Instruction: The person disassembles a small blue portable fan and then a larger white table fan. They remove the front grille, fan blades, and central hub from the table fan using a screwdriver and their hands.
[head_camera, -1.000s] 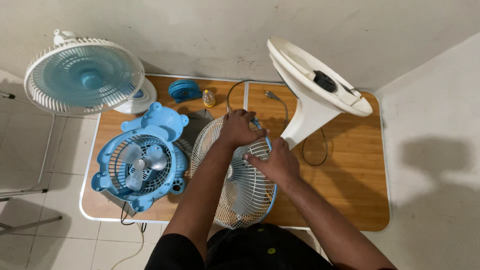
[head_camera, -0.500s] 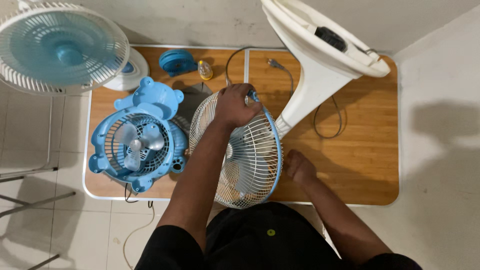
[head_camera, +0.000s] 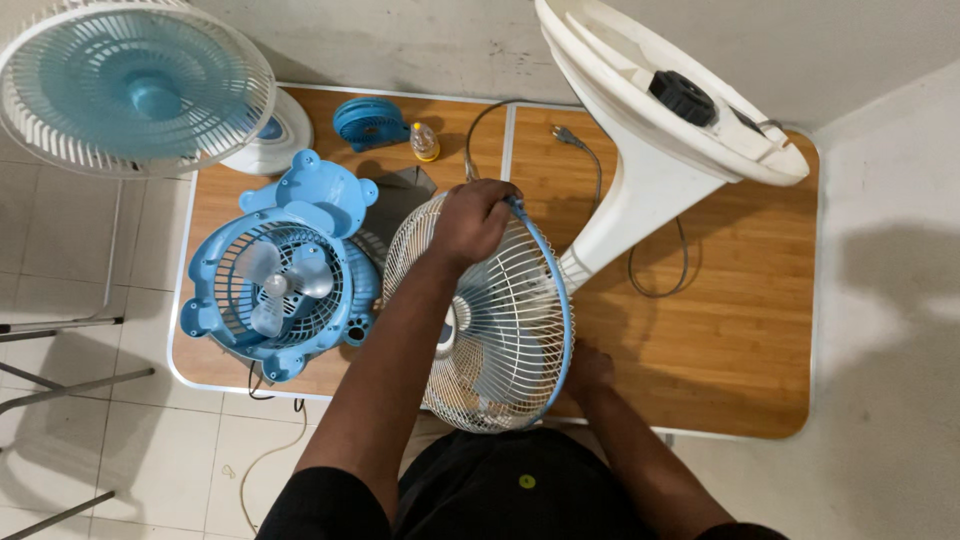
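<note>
My left hand (head_camera: 473, 222) is clamping the fan grille's (head_camera: 500, 320) top rim at frame centre. My right hand (head_camera: 588, 370) is resting at its lower edge, finger state unclear; both are lying over a wooden table (head_camera: 740, 330) by a pale wall (head_camera: 400, 40)

Bare forearms, short black sleeves — black clothing with one small yellow-green dot.

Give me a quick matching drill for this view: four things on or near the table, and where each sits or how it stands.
1. left hand
2. right hand
3. small yellow bottle
4. blue bear-shaped fan

a. flat on the table's left side
b. at the far edge, beside the small blue fan
c. on the top rim of the wire fan guard
d. low behind the guard's near right side

1-c, 2-d, 3-b, 4-a
</note>
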